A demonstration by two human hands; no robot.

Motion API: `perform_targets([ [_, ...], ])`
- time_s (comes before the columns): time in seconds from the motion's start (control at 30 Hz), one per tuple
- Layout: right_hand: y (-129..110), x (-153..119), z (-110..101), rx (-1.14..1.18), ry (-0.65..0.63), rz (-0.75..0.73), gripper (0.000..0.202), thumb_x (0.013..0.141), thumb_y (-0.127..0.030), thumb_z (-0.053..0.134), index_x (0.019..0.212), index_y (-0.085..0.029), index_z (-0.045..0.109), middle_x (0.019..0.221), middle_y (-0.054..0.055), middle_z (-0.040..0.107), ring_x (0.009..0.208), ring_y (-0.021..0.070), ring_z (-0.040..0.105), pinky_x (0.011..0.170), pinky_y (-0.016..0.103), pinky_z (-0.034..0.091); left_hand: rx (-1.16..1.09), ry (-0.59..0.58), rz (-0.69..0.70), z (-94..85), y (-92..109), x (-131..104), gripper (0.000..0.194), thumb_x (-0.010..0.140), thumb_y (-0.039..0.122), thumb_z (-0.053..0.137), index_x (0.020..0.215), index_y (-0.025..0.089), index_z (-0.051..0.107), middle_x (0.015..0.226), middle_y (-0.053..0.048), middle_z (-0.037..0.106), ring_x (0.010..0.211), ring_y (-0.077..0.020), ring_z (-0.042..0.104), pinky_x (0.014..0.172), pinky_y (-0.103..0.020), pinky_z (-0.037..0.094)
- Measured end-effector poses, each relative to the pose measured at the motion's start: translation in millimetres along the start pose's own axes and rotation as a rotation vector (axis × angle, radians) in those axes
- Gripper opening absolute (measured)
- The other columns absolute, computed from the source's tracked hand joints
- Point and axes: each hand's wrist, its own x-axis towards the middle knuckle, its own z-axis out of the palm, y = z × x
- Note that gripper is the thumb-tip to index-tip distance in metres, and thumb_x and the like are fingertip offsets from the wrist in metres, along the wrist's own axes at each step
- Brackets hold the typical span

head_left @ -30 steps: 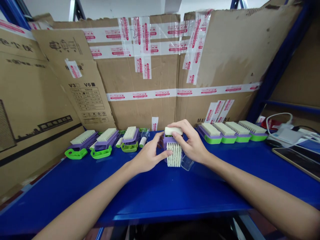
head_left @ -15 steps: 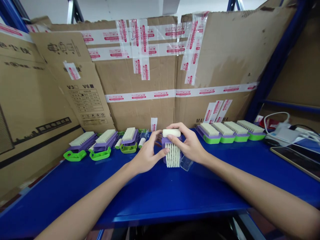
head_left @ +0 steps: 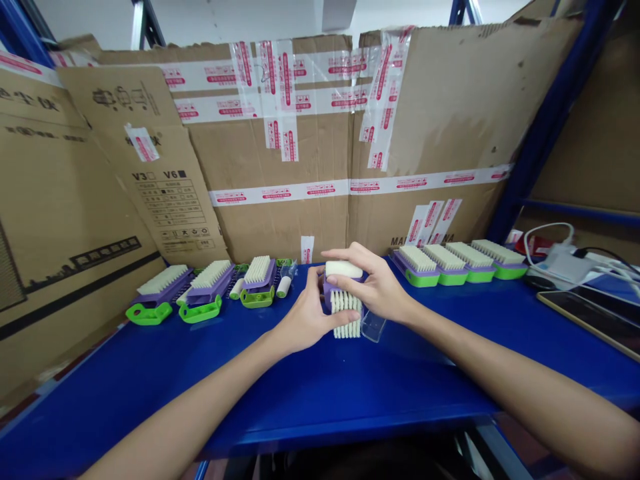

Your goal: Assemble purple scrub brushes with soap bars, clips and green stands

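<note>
In the head view a purple brush (head_left: 342,307) with cream bristles stands at the middle of the blue shelf, its bristles facing me. A smooth cream block (head_left: 344,269) sits at its top end. My left hand (head_left: 311,312) is closed around the brush's left side, thumb laid across the bristles. My right hand (head_left: 373,283) grips the top from the right, its thumb below the cream block and its index finger stretched out above it. Part of the purple body is hidden by my fingers. A clear plastic piece (head_left: 373,328) lies against the brush's lower right.
Several brushes with green ends (head_left: 204,287) lie at the back left, some with white rollers (head_left: 283,287) beside them. Several more brushes (head_left: 440,263) stand in a row at the back right. A phone (head_left: 590,320) and a white charger with cables (head_left: 565,260) lie far right. Taped cardboard (head_left: 280,220) walls the back.
My left thumb has slid right across the bristles. My right index finger has lifted and stretched left above the cream block. The brush has stayed in nearly the same place.
</note>
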Motion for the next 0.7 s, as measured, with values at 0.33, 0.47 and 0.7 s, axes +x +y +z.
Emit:
perform_targets([
  [0.33, -0.7, 1.7, -6.8, 0.040, 0.028, 0.073, 0.030, 0.109, -0.034, 0.061, 0.136, -0.027, 0.073, 0.125, 0.006, 0.079, 0.112, 0.0226, 0.073, 0.101, 0.042, 0.055, -0.014, -0.045, 0.033, -2.0, 0.8, -2.9, 0.058, 0.100, 0.056, 0.072, 0.139, 0.021, 0.045, 0.132, -0.013, 0.066, 0.112, -0.0276, 0.069, 0.097, -0.042, 0.056],
  [0.47, 1.8, 3.0, -6.6, 0.036, 0.053, 0.094, 0.026, 0.109, -0.036, 0.059, 0.128, -0.024, 0.073, 0.119, 0.006, 0.076, 0.107, 0.0213, 0.071, 0.098, 0.039, 0.054, 0.012, -0.031, 0.048, 0.1, 4.3, -4.8, 0.060, 0.110, 0.059, 0.051, 0.156, 0.022, 0.039, 0.143, -0.015, 0.064, 0.124, -0.0292, 0.065, 0.109, -0.044, 0.051],
  [0.7, 3.7, -3.7, 7.8, 0.047, 0.159, 0.157, 0.027, 0.111, -0.040, 0.048, 0.109, -0.021, 0.067, 0.104, 0.005, 0.073, 0.092, 0.0205, 0.068, 0.085, 0.036, 0.052, 0.070, 0.046, 0.045, 2.6, 3.1, -4.3, 0.063, 0.105, 0.067, 0.056, 0.147, 0.020, 0.049, 0.134, -0.012, 0.069, 0.112, -0.0270, 0.068, 0.100, -0.039, 0.053],
])
